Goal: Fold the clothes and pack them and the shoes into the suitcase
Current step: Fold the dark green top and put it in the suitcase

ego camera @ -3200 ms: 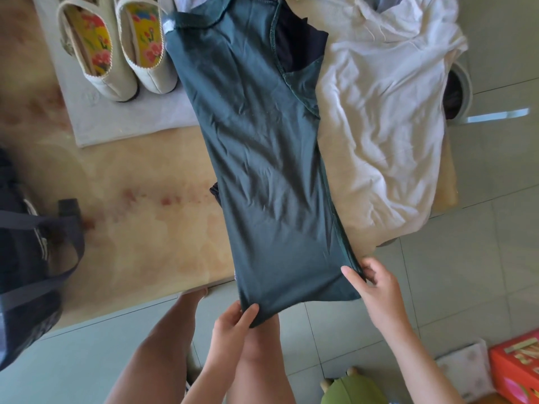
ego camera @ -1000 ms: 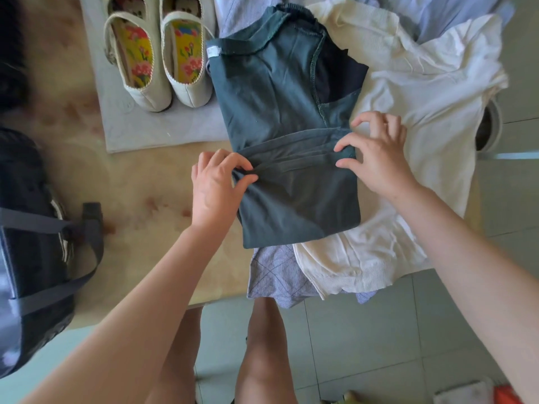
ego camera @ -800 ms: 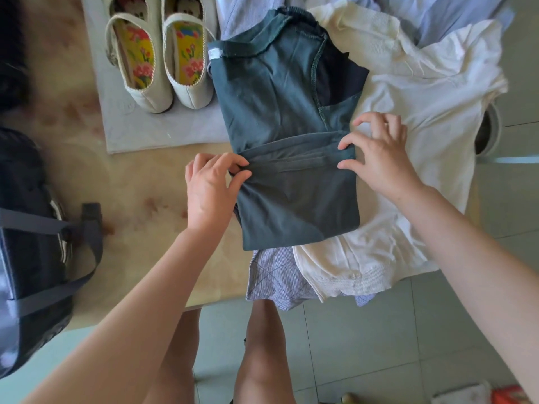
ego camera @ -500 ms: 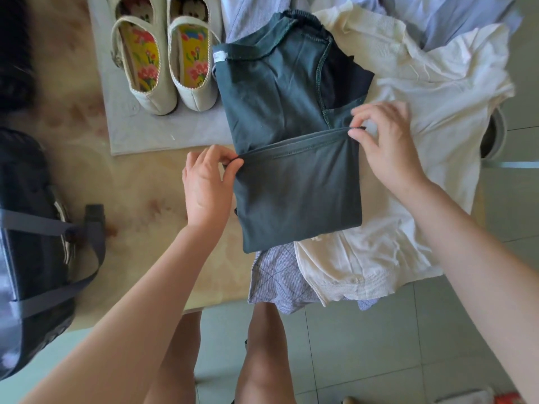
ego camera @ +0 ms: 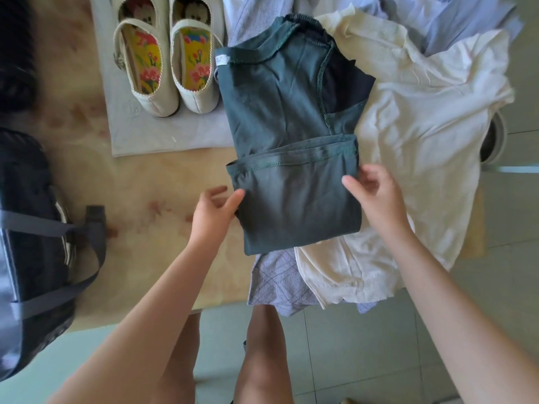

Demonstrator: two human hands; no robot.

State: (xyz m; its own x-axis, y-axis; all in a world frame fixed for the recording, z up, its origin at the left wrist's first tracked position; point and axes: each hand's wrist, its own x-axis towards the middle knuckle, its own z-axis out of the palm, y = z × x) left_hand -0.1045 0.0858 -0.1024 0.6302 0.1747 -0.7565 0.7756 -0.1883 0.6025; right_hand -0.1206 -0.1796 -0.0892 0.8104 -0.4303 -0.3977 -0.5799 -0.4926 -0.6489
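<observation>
A dark green garment [ego camera: 291,205] lies on the table with its lower half folded up over itself, the stitched hem running across its middle. My left hand [ego camera: 214,212] sits at the fold's left edge, thumb touching the cloth, fingers relaxed. My right hand [ego camera: 376,193] hovers over the fold's right edge with loosely bent fingers that hold nothing. A pair of cream shoes [ego camera: 166,68] with flowered insoles stands on a grey cloth [ego camera: 163,135] at the back left. The dark suitcase bag [ego camera: 29,243] with grey straps lies at the far left.
A cream knit top [ego camera: 423,135] is spread under and to the right of the green garment. A checked lilac garment [ego camera: 277,281] hangs over the marbled table's [ego camera: 140,252] front edge. Pale blue clothes [ego camera: 455,21] are heaped behind. A metal bin [ego camera: 495,138] stands on the tiled floor at right.
Both hands folded the garment's lower end up to its middle, laid the hem down and let go. They have since slid back toward me along the fold's sides.
</observation>
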